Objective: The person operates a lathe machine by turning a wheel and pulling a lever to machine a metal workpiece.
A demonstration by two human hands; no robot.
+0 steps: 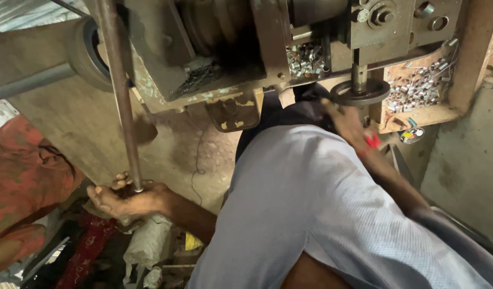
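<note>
Far left: red patterned cloth (pixel 21 171); beside it, your left hand (pixel 123 199) is clamped round the lower end of a long metal rod (pixel 120 91) that rises to the grey-green machine (pixel 214 48). Centre: your pale blue shirt (pixel 305 214). Right: your right hand (pixel 347 122), red thread at its wrist, lies blurred just under the small dark handwheel (pixel 360 92); its grip cannot be told, and a wooden tray (pixel 417 115) of small metal pieces sits beyond.

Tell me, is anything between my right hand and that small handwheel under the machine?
Nothing visible. The right hand reaches up right beside the dark handwheel, seemingly touching its rim, though blurred. The left hand grips the long metal rod.
</note>
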